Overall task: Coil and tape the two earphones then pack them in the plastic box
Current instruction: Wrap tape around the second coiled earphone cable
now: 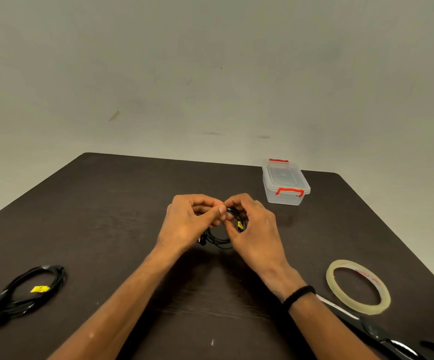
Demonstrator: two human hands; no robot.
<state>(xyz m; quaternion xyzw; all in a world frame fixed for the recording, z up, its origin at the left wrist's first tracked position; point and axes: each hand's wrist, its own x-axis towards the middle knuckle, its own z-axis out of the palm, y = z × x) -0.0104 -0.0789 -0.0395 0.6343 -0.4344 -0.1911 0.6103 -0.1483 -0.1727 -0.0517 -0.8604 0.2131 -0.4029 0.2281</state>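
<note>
We see the left hand (184, 224) and right hand (256, 229) meeting above the dark table (122, 203), both pinching 1 coiled black earphone (219, 236) between curled fingers. The other coiled earphone (29, 289) lies far left. The closed plastic box (284, 183) stands behind the right hand; a tape roll (357, 289) and scissors (374, 331) lie at right.

No legible text anywhere.

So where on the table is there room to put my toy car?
Bare table lies behind the hands, left of the plastic box. More lies between the coiled earphone and the left arm. It is crowded by the tape roll and scissors.
</note>
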